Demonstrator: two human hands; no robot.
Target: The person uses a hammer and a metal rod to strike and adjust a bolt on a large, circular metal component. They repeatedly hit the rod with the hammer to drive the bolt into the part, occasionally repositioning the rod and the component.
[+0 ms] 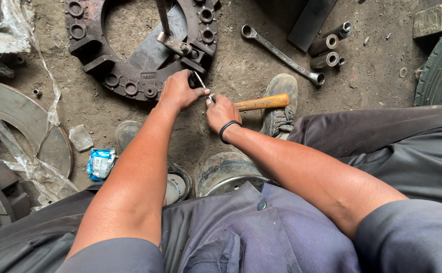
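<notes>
A: What do we have at the hands?

B: Our left hand is curled shut, fingertips pinching a thin bright metal pin near its lower end. Our right hand is closed too, thumb and forefinger meeting the same pin just below the left's grip. The hands touch at the fingertips. A black band sits on the right wrist.

A: Where's the pin against the big part?

B: It slants up and left from the pinch, its top end at the lower right rim of the rusty round cast-iron clutch cover lying flat on the dirt floor. We cannot tell if the tip is touching or inside a hole.

A: Hammer?

B: The orange wooden hammer handle lies just right of the right hand, running out over the worn grey shoe. We can't see whether the right palm grips its near end; the head is hidden.

A: On the cover itself?

B: A grey steel lever arm bolted across its right side, with an upright rod rising off the top edge.

A: Around it?

B: A long steel ring spanner lies diagonally right of the cover, three dark steel sockets just beyond it. A blue and white crumpled packet lies left of our left forearm, and a round metal tin sits between our forearms, close to our lap.
</notes>
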